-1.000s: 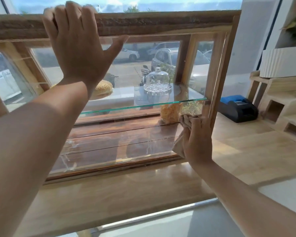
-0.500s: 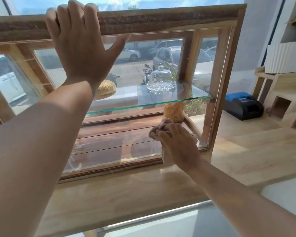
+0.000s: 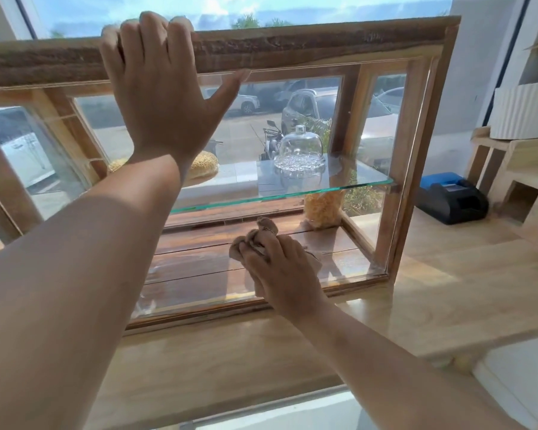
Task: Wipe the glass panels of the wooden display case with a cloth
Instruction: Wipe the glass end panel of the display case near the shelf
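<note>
Pale wooden countertop (image 3: 448, 293) underfoot of it all, light grain, running wide from near left off to the far right. Standing on it, the rough wooden display case with glass panels (image 3: 323, 48), its dark bark-edged top beam spanning most of the view. Left hand (image 3: 162, 97) up on that top beam, fingers hooked over the far edge, thumb splayed right along the underside, gripping the case. Right hand (image 3: 283, 268) low on the front glass panel (image 3: 193, 274), fingers closed around a bunched beige cloth (image 3: 255, 237), pressing it flat against the lower part of the pane, right of centre and just above the bottom rail. Faint smears showing on the glass to the left of the cloth.

Inside, a clear glass shelf (image 3: 354, 184) halfway up, carrying a small clear glass dome on a cut-glass dish (image 3: 299, 150) towards the right and a round seeded bread loaf (image 3: 204, 169) further left, partly behind the left wrist. Below the shelf, dark wooden floorboards and a clear bag of yellow pasta (image 3: 322, 206) at the far right corner.

Right of the case, a black and blue receipt printer (image 3: 451, 197) on the counter, then pale wooden stepped boxes (image 3: 522, 187) with a white ribbed planter (image 3: 525, 110) on top. Beyond the case, a big window: parked cars, a motorbike, bright sky.
</note>
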A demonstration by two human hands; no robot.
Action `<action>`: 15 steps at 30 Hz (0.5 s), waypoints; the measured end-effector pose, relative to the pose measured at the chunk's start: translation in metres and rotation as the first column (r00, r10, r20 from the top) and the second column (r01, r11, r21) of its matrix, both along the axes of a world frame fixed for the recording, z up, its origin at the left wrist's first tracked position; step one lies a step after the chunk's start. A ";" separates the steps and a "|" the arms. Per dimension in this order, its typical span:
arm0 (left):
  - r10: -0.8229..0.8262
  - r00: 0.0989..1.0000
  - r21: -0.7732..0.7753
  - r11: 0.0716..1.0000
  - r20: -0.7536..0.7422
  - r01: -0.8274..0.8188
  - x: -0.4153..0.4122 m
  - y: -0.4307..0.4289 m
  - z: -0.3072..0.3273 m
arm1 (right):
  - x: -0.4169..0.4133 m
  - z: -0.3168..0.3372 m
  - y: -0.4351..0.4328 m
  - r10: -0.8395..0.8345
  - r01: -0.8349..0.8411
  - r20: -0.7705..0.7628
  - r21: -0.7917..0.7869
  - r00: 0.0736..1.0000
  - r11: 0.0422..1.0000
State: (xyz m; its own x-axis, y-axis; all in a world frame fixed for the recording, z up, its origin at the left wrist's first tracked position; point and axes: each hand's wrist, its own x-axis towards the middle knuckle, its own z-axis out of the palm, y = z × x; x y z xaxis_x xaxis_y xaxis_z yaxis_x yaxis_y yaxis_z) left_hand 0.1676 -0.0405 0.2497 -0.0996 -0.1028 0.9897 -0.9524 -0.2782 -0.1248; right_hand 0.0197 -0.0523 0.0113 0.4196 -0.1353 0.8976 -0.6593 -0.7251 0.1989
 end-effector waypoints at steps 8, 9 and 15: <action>0.008 1.000 -0.028 1.000 0.003 -0.008 0.000 -0.003 -0.001 | -0.129 0.015 -0.045 -0.177 0.166 -0.107 -0.101 0.978 0.981; 0.005 1.000 -0.039 0.999 0.013 -0.005 0.000 -0.004 -0.001 | -0.122 0.023 -0.045 -0.176 0.169 -0.066 -0.102 0.982 0.980; -0.019 1.000 -0.054 0.998 0.018 0.020 0.002 -0.004 -0.002 | -0.034 0.024 -0.032 -0.011 0.009 -0.005 -0.209 1.000 0.978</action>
